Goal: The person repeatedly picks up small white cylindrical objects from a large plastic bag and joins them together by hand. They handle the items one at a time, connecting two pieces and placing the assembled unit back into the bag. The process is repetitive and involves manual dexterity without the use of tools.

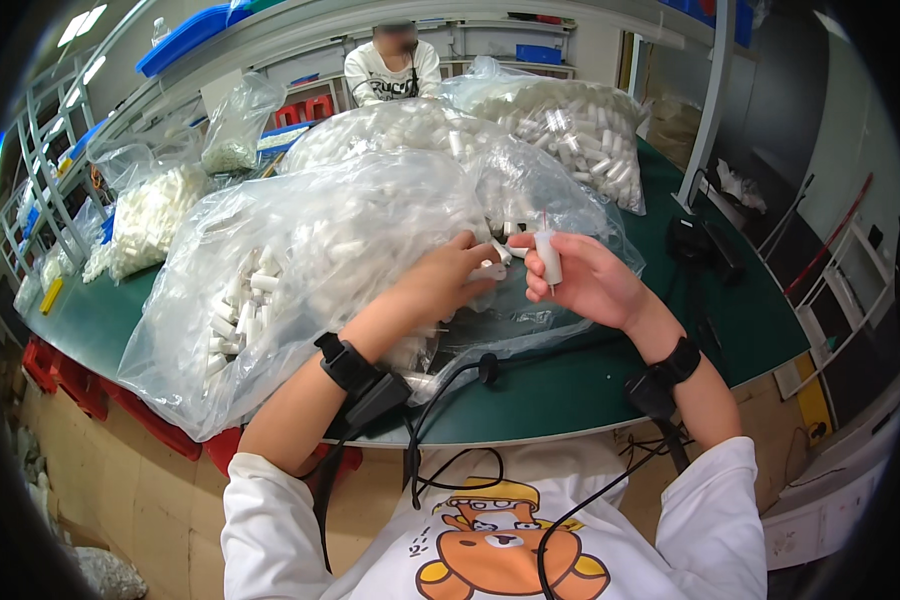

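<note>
My right hand (pixel 592 282) holds a small white plastic tube (pixel 548 256) upright, with a thin pink stem sticking out of its top. My left hand (pixel 448 282) reaches into the mouth of a large clear plastic bag (pixel 300 260) full of similar white tubes, its fingers closed on one white tube (pixel 490 270). The two hands are close together above the green table (pixel 570 385). Black bands with cables sit on both wrists.
More clear bags of white parts (pixel 570 125) are piled across the table's back and left. A small black device (pixel 692 242) lies at the right. Another person (pixel 393 68) sits across the table. Shelving with blue bins stands behind; red crates sit under the table's left edge.
</note>
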Demonstrator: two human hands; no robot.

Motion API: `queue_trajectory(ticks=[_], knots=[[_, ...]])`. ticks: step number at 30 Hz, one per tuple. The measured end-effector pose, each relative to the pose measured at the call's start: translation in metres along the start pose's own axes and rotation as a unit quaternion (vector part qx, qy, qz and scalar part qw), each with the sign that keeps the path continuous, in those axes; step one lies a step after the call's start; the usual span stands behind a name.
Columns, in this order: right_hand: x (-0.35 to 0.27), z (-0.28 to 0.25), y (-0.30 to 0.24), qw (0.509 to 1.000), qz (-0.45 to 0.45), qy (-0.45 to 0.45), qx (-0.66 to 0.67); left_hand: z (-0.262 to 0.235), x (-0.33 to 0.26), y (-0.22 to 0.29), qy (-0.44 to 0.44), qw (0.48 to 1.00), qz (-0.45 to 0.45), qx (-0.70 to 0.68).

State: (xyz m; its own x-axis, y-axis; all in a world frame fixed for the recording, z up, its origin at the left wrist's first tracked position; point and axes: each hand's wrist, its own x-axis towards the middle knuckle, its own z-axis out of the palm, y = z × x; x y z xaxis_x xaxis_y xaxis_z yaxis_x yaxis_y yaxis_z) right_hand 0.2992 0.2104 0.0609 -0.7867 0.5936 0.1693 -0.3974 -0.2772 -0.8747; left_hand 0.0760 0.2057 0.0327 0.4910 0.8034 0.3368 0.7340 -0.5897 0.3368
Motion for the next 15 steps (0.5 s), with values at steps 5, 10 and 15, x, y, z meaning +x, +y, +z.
queue_trajectory(ticks=[5,10,15], knots=[[0.001,-0.001,-0.002,0.999,0.006,-0.014,0.049,-0.002,0.003,0.017,0.012,0.951,-0.072,-0.301],[0.0,-0.008,-0.004,0.999,0.036,-0.012,0.034,0.006,0.01,0.017,-0.017,0.758,-0.095,-0.645],[-0.005,-0.003,-0.006,0.996,0.053,0.06,-0.046,-0.008,0.001,0.038,-0.045,0.761,-0.115,-0.636]])
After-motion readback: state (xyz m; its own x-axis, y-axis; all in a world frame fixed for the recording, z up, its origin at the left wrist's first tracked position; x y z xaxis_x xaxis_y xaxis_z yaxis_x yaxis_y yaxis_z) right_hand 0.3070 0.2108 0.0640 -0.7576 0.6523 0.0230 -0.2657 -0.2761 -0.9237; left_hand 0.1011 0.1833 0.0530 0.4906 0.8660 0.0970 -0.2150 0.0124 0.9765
